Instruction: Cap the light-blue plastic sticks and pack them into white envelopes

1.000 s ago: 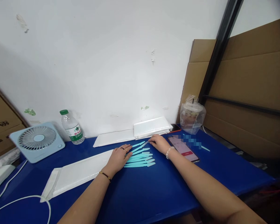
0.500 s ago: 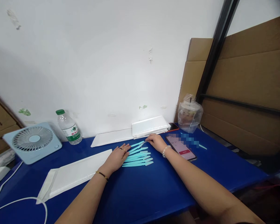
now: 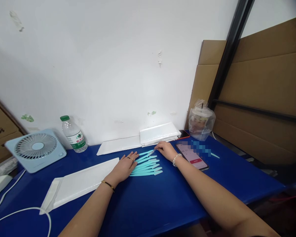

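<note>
Several turquoise eyebrow razors (image 3: 148, 167) lie side by side on the blue table (image 3: 143, 204), their pale capped ends fanned towards the right. Across their handle ends rests my left hand (image 3: 124, 166), open and flat with the fingers stretched out. My right hand (image 3: 165, 150) is closed, its thumb and fingertips pinching the tip of the farthest eyebrow razor (image 3: 150, 153). The pinched tip is partly hidden by the fingers. To the left of my left hand lies a white padded mailer (image 3: 82, 182), partly behind the wrist.
More white mailers (image 3: 160, 131) are stacked against the wall. A lit phone (image 3: 191, 156) lies right of my right hand, near a bagged drink cup (image 3: 201, 120) and another phone (image 3: 184, 134). At left stand a blue fan (image 3: 37, 149) and a water bottle (image 3: 74, 136); a white cable (image 3: 22, 210) crosses the corner.
The view has shifted very slightly. Both hands and the eyebrow razors keep almost the same places, with my right hand still pinching the farthest one.
</note>
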The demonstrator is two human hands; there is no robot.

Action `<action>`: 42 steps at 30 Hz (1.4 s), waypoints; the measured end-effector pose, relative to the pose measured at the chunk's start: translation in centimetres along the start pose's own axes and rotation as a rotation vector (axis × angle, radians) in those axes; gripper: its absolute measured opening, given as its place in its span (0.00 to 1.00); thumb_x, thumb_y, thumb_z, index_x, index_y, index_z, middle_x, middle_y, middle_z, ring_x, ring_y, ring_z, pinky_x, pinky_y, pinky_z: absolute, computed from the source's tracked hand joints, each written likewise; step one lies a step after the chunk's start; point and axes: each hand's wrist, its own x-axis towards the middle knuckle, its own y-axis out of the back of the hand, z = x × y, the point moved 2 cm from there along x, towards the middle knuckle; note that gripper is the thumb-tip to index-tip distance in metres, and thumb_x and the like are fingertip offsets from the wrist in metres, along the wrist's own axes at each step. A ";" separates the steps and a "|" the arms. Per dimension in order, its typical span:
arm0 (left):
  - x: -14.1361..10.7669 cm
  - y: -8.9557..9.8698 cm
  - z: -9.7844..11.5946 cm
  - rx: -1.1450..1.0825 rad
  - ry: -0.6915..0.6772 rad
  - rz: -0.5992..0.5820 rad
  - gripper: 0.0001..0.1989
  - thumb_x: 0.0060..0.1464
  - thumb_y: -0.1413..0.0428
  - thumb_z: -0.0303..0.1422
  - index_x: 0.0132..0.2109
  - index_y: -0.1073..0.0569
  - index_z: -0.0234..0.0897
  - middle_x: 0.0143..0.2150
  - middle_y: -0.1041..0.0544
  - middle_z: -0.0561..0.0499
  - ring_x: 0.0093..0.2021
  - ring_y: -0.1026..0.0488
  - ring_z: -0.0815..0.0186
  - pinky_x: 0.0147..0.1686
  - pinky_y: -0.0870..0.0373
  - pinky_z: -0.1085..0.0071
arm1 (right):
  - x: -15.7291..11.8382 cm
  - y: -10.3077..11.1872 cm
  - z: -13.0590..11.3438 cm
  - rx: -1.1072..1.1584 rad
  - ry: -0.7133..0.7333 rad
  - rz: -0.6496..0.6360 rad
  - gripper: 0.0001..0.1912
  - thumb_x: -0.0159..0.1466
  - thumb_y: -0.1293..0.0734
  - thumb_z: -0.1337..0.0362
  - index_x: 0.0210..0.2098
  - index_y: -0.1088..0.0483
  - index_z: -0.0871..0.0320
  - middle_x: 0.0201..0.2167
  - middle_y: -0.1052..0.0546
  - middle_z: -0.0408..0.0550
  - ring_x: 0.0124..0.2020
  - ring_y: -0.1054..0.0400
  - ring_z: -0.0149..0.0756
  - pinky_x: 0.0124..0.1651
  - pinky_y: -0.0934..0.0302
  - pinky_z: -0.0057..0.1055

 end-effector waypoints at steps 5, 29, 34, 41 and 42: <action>-0.1 -0.1 0.0 -0.008 -0.002 -0.016 0.25 0.62 0.65 0.45 0.63 0.46 0.46 0.67 0.50 0.50 0.67 0.57 0.59 0.62 0.60 0.54 | -0.1 -0.3 -0.8 0.052 0.013 -0.027 0.13 0.58 0.37 0.75 0.33 0.23 0.55 0.34 0.23 0.46 0.38 0.30 0.34 0.45 0.37 0.31; -2.8 0.1 5.5 0.195 -0.042 0.074 0.12 0.57 0.53 0.33 0.46 0.32 0.37 0.47 0.29 0.44 0.48 0.33 0.58 0.47 0.36 0.63 | -5.2 0.5 -9.6 -0.211 0.195 -0.391 0.15 0.58 0.35 0.61 0.44 0.33 0.60 0.41 0.33 0.53 0.43 0.40 0.41 0.46 0.41 0.35; -4.1 -1.7 7.5 0.337 -0.024 0.100 0.08 0.53 0.52 0.29 0.41 0.34 0.34 0.40 0.29 0.43 0.41 0.33 0.58 0.42 0.34 0.63 | -6.7 0.2 -11.0 -0.366 0.227 -0.460 0.12 0.54 0.37 0.69 0.39 0.35 0.62 0.37 0.30 0.54 0.39 0.37 0.41 0.42 0.42 0.33; -5.5 -2.9 9.1 0.311 0.160 0.244 0.09 0.48 0.48 0.31 0.39 0.33 0.36 0.37 0.28 0.44 0.40 0.31 0.57 0.40 0.35 0.65 | -7.3 0.4 -11.7 -0.443 0.267 -0.441 0.13 0.54 0.38 0.66 0.40 0.34 0.60 0.37 0.28 0.52 0.33 0.32 0.41 0.33 0.45 0.32; -5.6 -3.0 9.2 0.278 0.187 0.263 0.09 0.49 0.48 0.32 0.39 0.33 0.36 0.36 0.28 0.45 0.39 0.30 0.57 0.39 0.35 0.66 | -7.2 0.8 -11.8 -0.426 0.258 -0.430 0.12 0.53 0.38 0.67 0.38 0.33 0.59 0.36 0.27 0.51 0.32 0.32 0.40 0.32 0.45 0.31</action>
